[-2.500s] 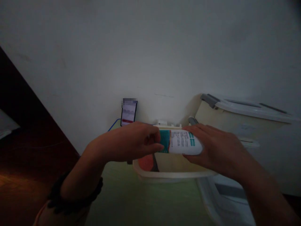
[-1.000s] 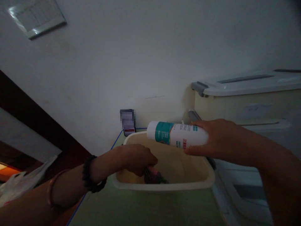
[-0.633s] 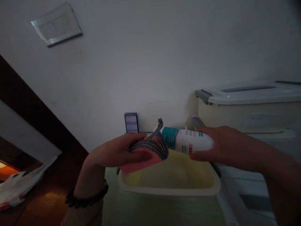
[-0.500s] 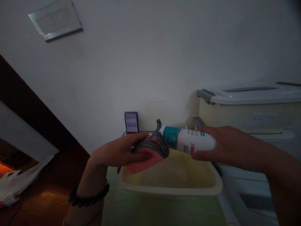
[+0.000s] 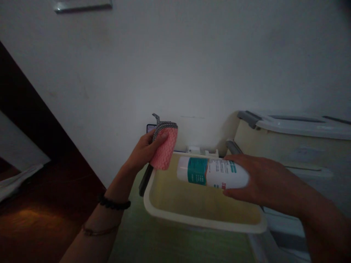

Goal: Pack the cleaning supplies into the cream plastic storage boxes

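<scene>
My left hand (image 5: 145, 148) is closed around a folded pink cloth (image 5: 165, 148) with black-and-white woven trim and a small loop at its top. The cloth is upright, above the left rear corner of a cream plastic basin (image 5: 204, 219). In my right hand (image 5: 255, 179) lies a white bottle (image 5: 212, 171) with a teal band, held sideways over the basin, its base in my palm. The end of the bottle pointing left is apart from the cloth. Behind the cloth, only a corner of a phone (image 5: 150, 128) shows.
Storage bins with grey latches (image 5: 249, 118) are stacked on the right, close to my right arm. The basin stands on a green surface (image 5: 178, 243) against a pale wall (image 5: 175, 65). Small white objects (image 5: 201, 150) sit behind the basin's rear rim. A framed panel (image 5: 83, 5) hangs upper left.
My left hand has drawn the cloth away from the bottle, up and to the left, and turned it upright. The bottle's left end is now uncovered. The camera view has shifted a little.
</scene>
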{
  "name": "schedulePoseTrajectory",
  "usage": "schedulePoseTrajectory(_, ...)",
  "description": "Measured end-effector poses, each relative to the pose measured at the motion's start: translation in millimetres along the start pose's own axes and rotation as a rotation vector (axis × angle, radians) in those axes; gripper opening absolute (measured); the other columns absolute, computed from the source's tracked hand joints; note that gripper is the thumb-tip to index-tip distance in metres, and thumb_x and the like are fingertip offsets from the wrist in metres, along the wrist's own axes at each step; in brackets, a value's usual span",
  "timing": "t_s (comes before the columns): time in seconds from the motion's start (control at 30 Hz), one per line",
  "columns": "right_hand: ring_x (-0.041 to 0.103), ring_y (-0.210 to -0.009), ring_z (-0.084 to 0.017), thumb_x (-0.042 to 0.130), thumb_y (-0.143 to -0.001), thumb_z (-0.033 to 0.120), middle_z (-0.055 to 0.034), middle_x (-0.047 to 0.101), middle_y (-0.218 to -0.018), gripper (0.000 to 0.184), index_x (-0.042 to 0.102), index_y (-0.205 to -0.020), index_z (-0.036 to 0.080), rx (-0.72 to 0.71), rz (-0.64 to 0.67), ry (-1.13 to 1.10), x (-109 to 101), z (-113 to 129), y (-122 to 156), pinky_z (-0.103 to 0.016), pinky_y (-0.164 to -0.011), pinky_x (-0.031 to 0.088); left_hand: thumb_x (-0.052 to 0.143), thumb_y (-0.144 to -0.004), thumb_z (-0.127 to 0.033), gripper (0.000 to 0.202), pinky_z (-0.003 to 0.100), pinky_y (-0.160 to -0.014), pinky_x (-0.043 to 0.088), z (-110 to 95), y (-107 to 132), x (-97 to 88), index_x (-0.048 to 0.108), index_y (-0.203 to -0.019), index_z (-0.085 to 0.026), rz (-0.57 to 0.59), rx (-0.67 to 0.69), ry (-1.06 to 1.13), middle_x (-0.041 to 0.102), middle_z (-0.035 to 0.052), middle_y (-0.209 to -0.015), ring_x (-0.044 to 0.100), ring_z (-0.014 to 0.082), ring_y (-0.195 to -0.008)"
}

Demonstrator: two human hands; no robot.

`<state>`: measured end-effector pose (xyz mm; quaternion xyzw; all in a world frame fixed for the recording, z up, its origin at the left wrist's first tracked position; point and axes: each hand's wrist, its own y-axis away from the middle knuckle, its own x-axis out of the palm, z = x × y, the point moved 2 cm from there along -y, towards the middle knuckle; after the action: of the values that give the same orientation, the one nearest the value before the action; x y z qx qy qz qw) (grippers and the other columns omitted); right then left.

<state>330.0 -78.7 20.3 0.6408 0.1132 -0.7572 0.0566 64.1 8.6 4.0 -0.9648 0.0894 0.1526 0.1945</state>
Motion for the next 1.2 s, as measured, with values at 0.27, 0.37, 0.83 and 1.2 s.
schedulePoseTrajectory(0.27, 0.064, -0.084, -0.033, 0.069, -0.067, 0.041, -0.0126, 0.069, -0.094, 0.043, 0.064, -0.098, 0.013, -0.272, 0.166, 0.299, 9.7, 52.2, -26.4, -0.049, -0.073, 0.051, 0.046, -0.088, -0.051, 0.043, 0.028, -0.066, 0.046, 11.3, -3.4, 30.7, 0.058, -0.108, -0.015, 0.111, -0.004, 0.054, 0.065, 0.0059, -0.093, 0.057, 0.0170, -0.078)
schedulePoseTrajectory(0.37, 0.063, -0.092, -0.035, 0.069, -0.070, 0.041, -0.0162, 0.067, -0.102, 0.051, 0.060, -0.107, 0.008, -0.310, 0.219, 0.302, 22.8, 53.5, -33.7, -0.050, -0.077, 0.051, 0.045, -0.088, -0.052, 0.044, 0.031, -0.072, 0.045, 13.4, -4.5, 32.9, 0.058, -0.106, -0.015, 0.091, 0.017, 0.018, 0.064, 0.0062, -0.095, 0.056, 0.0180, -0.081)
schedulePoseTrajectory(0.83, 0.067, -0.071, -0.032, 0.053, -0.076, 0.061, -0.0168, 0.071, -0.084, 0.055, 0.063, -0.100, 0.012, -0.274, 0.431, 0.176, 60.0, 40.5, -21.4, -0.037, -0.055, 0.046, 0.042, -0.089, -0.051, 0.043, 0.033, -0.073, 0.046, 9.3, -3.7, 34.9, 0.059, -0.105, -0.014, 0.188, 0.036, -0.091, 0.066, 0.0075, -0.095, 0.059, 0.0226, -0.087)
schedulePoseTrajectory(1.2, 0.067, -0.081, -0.036, 0.058, -0.071, 0.064, -0.0205, 0.069, -0.095, 0.063, 0.066, -0.100, 0.009, -0.178, 0.439, 0.204, 66.4, 44.1, -17.9, -0.045, -0.067, 0.049, 0.042, -0.088, -0.053, 0.045, 0.029, -0.061, 0.043, 5.6, -1.3, 36.1, 0.060, -0.102, -0.015, 0.219, 0.040, -0.159, 0.066, 0.0047, -0.087, 0.058, 0.0186, -0.074)
